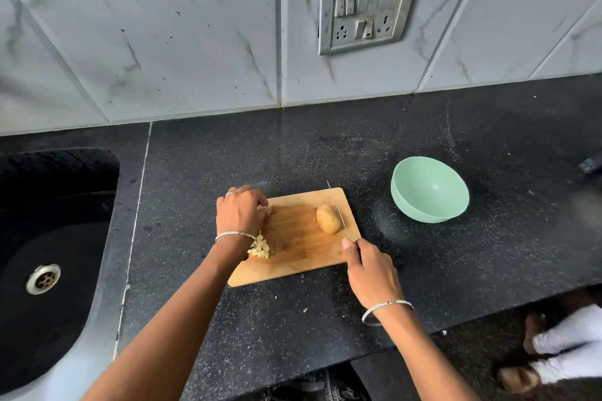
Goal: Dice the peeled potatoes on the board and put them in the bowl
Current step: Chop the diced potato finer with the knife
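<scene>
The right hand grips the handle of a knife, fingers wrapped round it and one digit stretched forward towards the blade. The blade runs away from the person across the right side of the board, its edge down just beside a whole potato, on the potato's right; whether steel touches it cannot be told.

The left hand sits over the board's far left corner, knuckles bent and fingertips pointing down at the wood. Whether those curled fingers pinch anything cannot be told, since the back of the hand hides them. A small heap of dice lies on the board's left edge, beside the left wrist and partly under it. Each wrist wears a bangle, and the left hand a ring.

The bowl, pale green and tipped towards the person, stands on the counter to the right of the board, apart from it. A sink is set into the counter at far left.
</scene>
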